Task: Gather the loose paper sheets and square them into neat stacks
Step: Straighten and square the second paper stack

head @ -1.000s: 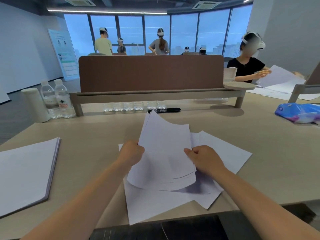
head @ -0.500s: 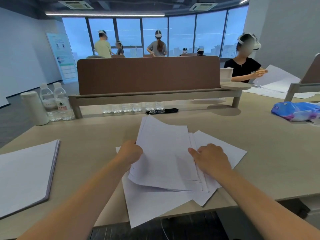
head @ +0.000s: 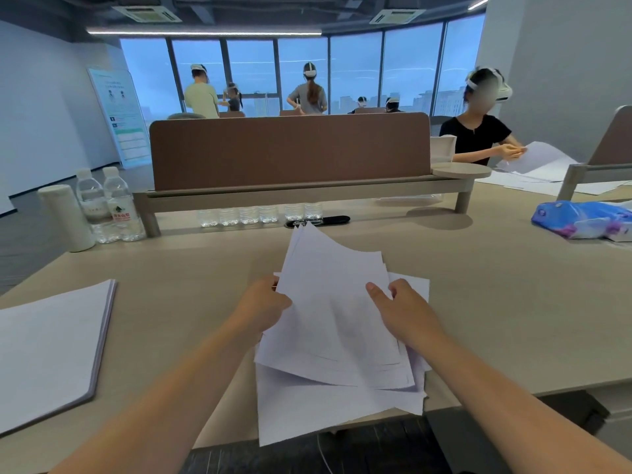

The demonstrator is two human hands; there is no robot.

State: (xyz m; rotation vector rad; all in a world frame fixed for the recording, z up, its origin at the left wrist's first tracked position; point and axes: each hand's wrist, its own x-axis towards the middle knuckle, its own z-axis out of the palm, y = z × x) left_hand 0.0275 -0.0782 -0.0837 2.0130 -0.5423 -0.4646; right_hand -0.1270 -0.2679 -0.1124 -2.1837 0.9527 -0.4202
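Bundle (head: 335,302): white paper sheets, edges fanned and not aligned, raised at the desk's near middle with the far end tilted up and curling. Near ends overlap the sheets below.

Left hand (head: 263,302): grips the bundle's left edge, fingers curled round it.

Right hand (head: 403,309): grips the bundle's right edge, thumb laid on the top sheet, fingers curled behind.

Loose sheets (head: 325,412): several, splayed at different angles under the bundle, flat on the desk; the lowest juts past the near edge. One corner shows beyond the right hand.

Stack (head: 51,347): squared pile of white sheets, flat, well to the left of the bundle.

Desk (head: 496,302): pale beige top.

Pen (head: 325,220): black, lying just beyond the bundle's far tip.

Divider (head: 290,152): brown panel on a low beige shelf across the desk's far side; a row of small clear bottles (head: 260,213) stands under the shelf.

Two water bottles (head: 116,203) and a white cylinder (head: 65,217): upright, far left, side by side.

Blue pack (head: 581,218): lying far right.

Person (head: 475,138): black top, seated beyond the divider at right, handling paper.
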